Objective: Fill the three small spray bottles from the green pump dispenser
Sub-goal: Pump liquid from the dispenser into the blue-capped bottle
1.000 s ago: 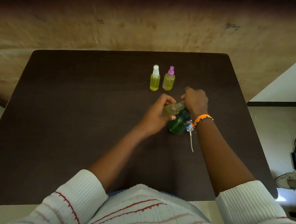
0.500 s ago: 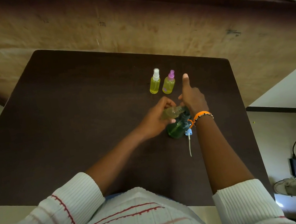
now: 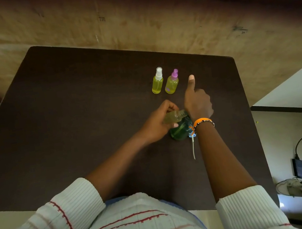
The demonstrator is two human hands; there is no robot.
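**Two bottles full, third one at the pump**

Two bottles (image 3: pixel 157 81) (image 3: pixel 172 82) look finished to us: they stand upright side by side toward the far end of the table (image 3: pixel 66 108), one with a white cap, one with a purple cap, both yellow with liquid. Parking them out there probably keeps them clear of the filling spot.

The third bottle (image 3: pixel 174 116) is in the left hand (image 3: pixel 159 122), fingers wrapped round it, tipped on its side right at the top of the green dispenser (image 3: pixel 180 130). Our guess is it's angled so its open neck meets the spout. The right hand (image 3: pixel 197 105) sits over the dispenser head with fingers curled and one finger sticking straight out toward the two bottles. Can't tell if the palm is actually pressing the pump, since the hand hides it. A loose sprayer top (image 3: pixel 193 143) with its thin tube lies on the table just beside the dispenser, so it's likely the third bottle's.

The table is dark brown and matte, pushed near a worn tan wall (image 3: pixel 131 18). On the floor at right there's a charger (image 3: pixel 298 168) with a cable, plus someone's shoe (image 3: pixel 296 186).
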